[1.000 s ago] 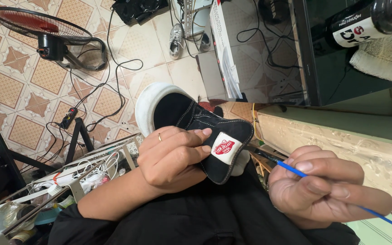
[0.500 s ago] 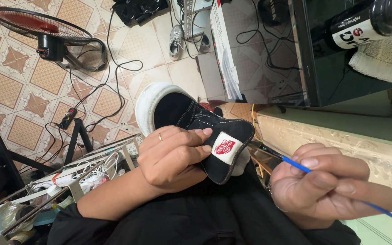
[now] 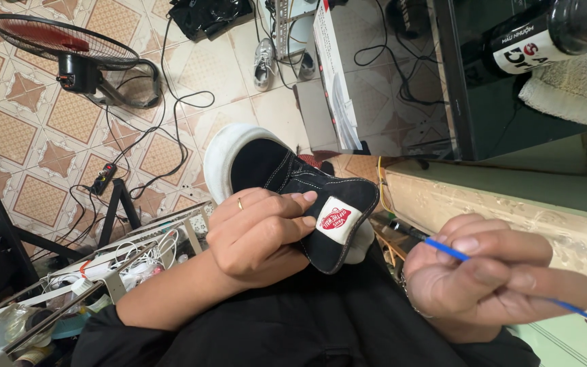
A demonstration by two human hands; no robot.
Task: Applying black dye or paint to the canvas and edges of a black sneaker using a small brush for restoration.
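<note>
A red-and-white rectangular label [image 3: 335,220] sits beside the left hand [image 3: 256,234] clutching a black canvas shoe [image 3: 287,180]. The right hand [image 3: 490,278] pinches a thin blue tool [image 3: 511,282], shifted slightly lower than before.

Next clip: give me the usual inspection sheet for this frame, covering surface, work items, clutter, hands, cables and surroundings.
Surface: patterned tile floor; the work is held over the person's lap, on dark clothing.
Work items: black sneaker with white toe cap and a red-and-white heel patch; thin blue brush handle, tip hidden by the shoe.
Clutter: wire rack holding small items lower left; grey shoe on the floor; dark bottle top right.
Hands: left hand grips the sneaker's heel, ring on one finger; right hand pinches the brush handle.
Cables: black cords trail across the tiles, more behind the white box.
Surroundings: red-bladed floor fan, dark cabinet.
</note>
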